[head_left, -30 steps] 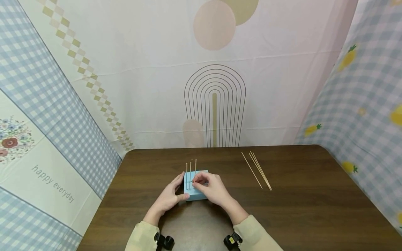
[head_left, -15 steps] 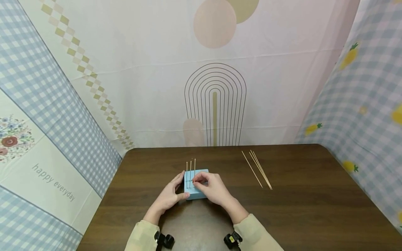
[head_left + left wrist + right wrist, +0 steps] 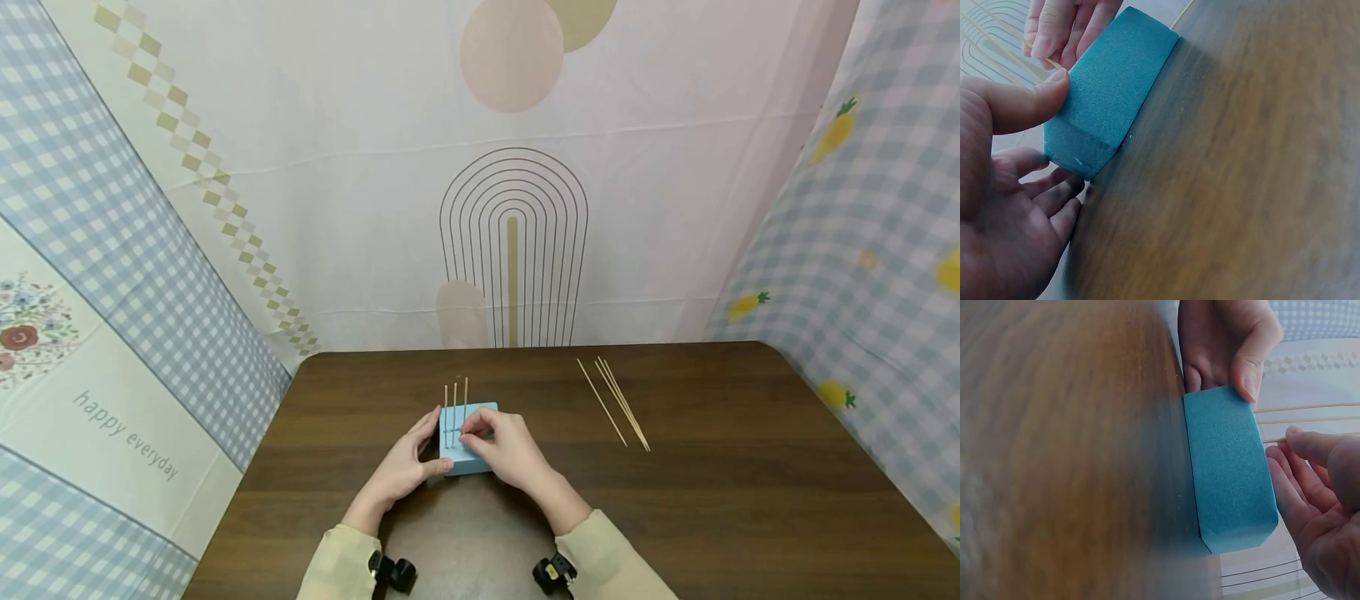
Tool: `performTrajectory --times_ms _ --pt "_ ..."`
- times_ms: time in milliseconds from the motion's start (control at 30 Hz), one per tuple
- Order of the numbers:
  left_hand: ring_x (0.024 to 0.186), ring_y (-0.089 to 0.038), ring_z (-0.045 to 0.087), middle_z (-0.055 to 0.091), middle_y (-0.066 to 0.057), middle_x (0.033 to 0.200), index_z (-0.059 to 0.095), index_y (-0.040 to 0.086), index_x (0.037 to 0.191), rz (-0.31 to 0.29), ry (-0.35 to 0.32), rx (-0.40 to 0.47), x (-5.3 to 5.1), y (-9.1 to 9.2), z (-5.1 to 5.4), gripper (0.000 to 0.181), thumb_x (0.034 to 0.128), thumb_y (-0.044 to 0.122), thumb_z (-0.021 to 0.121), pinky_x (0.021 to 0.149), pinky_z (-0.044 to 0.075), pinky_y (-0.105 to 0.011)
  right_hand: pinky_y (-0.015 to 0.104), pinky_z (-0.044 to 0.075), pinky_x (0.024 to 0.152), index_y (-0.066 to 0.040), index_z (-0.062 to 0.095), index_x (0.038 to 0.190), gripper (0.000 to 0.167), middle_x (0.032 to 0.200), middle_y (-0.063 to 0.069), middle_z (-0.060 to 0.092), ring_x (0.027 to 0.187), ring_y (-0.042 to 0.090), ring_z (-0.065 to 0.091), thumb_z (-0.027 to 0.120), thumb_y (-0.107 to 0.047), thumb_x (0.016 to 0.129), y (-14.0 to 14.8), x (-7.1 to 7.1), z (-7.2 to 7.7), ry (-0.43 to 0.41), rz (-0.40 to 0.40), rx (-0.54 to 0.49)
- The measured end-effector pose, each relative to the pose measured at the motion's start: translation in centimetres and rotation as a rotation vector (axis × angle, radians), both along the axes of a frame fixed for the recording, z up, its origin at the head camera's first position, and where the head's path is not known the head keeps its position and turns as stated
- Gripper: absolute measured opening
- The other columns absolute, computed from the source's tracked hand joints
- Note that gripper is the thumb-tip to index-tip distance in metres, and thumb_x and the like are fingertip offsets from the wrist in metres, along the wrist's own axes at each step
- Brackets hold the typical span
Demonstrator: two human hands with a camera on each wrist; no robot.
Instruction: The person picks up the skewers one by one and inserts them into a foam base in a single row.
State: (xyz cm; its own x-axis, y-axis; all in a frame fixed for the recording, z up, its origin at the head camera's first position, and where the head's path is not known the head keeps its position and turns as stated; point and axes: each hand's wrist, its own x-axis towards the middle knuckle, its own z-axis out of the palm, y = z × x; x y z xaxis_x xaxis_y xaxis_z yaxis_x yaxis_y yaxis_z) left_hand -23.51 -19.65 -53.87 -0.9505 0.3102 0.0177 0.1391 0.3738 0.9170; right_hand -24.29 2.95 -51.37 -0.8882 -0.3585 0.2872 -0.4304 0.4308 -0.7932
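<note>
A light blue foam-like block [image 3: 468, 468] lies on the table in front of me. My left hand [image 3: 403, 468] holds its left end, the thumb on the near edge and the fingers along the side. Two thin wooden skewers [image 3: 454, 404] stand upright in the block's left part. Just right of them my right hand [image 3: 512, 452] pinches a third skewer [image 3: 466, 393] low down, between thumb and fingers. In the right wrist view this skewer [image 3: 1272, 441] meets the block's top face; how deep it sits is hidden.
Several loose skewers [image 3: 621, 402] lie in a bunch at the back right of the brown table [image 3: 720, 467], with a single skewer [image 3: 602, 403] just left of them. A patterned cloth [image 3: 375, 250] hangs behind the table's far edge.
The pinched skewer leaned slightly right a second ago and now stands more upright. Both hands have stayed at the block; the head view has shifted slightly.
</note>
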Motion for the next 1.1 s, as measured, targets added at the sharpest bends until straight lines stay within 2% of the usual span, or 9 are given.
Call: performTrajectory --times_ms 300,567,1100 --pt "0.158 -0.044 0.026 0.022 -0.025 0.174 0.028 0.002 0.168 -0.002 0.008 -0.006 -0.14 0.00 -0.18 0.093 0.0931 0.012 0.083 0.126 0.024 -0.058 0.028 0.058 0.078 -0.017 0.074 0.095 0.009 0.089 -0.011 0.073 0.086 0.007 0.070 0.081 -0.014 0.098 -0.30 0.10 -0.05 0.011 -0.039 0.005" --pt "0.158 -0.043 0.026 0.023 -0.024 0.174 0.029 0.002 0.168 -0.001 0.011 -0.003 -0.22 -0.02 -0.32 0.094 0.0927 0.012 0.084 0.126 0.025 -0.059 0.028 0.059 0.077 -0.012 0.076 0.097 0.005 0.090 -0.009 0.074 0.086 0.008 0.071 0.081 -0.013 0.098 -0.31 0.10 -0.23 0.006 -0.034 -0.008" --pt "0.159 -0.042 0.025 0.024 -0.023 0.174 0.029 0.002 0.168 -0.003 0.010 0.004 -0.20 0.01 -0.25 0.094 0.0922 0.012 0.085 0.126 0.025 -0.058 0.028 0.058 0.078 -0.016 0.075 0.094 0.008 0.090 -0.009 0.074 0.086 0.007 0.070 0.081 -0.012 0.097 -0.28 0.11 -0.18 -0.010 -0.031 -0.006"
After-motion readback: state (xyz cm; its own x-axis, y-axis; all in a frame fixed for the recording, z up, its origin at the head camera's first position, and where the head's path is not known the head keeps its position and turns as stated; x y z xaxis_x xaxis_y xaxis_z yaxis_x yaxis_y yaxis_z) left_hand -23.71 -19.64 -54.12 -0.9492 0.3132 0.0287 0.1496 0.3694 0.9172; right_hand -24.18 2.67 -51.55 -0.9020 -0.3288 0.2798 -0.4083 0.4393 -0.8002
